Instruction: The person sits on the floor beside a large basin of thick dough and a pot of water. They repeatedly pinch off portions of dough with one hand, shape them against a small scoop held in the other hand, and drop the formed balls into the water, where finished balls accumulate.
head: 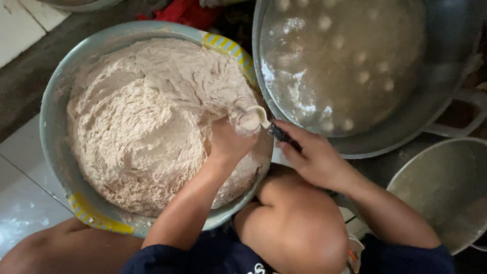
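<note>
The big basin [56, 127] of pale paste [137, 132] lies left of the grip; the steaming pot [406, 122] sits just right. The left hand [228, 142] is closed around a squeezed lump [247, 121] — the right hand [314, 157] clasps a spoon [264, 119] at it. Scoop cleanly, I'd judge — keep the squeeze steady.

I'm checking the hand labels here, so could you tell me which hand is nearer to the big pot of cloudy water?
Right. The right hand holds a spoon just beside the pot's rim; the left hand is farther off, in the paste in the basin.
</note>
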{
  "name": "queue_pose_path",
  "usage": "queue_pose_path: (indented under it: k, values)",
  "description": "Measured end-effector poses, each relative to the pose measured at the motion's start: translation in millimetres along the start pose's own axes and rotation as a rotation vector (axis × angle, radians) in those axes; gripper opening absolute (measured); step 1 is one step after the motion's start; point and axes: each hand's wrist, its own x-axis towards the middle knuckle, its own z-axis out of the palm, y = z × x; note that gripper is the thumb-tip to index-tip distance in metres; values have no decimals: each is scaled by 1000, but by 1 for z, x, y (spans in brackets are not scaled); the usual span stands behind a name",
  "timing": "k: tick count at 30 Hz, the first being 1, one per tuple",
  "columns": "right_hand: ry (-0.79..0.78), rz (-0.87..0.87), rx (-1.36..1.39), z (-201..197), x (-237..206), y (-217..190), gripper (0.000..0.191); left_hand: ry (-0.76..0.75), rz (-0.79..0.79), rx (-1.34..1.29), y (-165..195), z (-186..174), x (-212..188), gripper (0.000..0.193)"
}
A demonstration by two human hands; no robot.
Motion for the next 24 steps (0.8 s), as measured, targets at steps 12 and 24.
queue_pose_path:
  k: [12, 24]
  values:
    - [193, 73, 128, -23, 38, 55, 55, -531, -86, 704, -4, -23, 23, 56]
    - [614, -6, -453, -73, 83, 82, 44, -769, -411, 786, 32, -8, 19, 95]
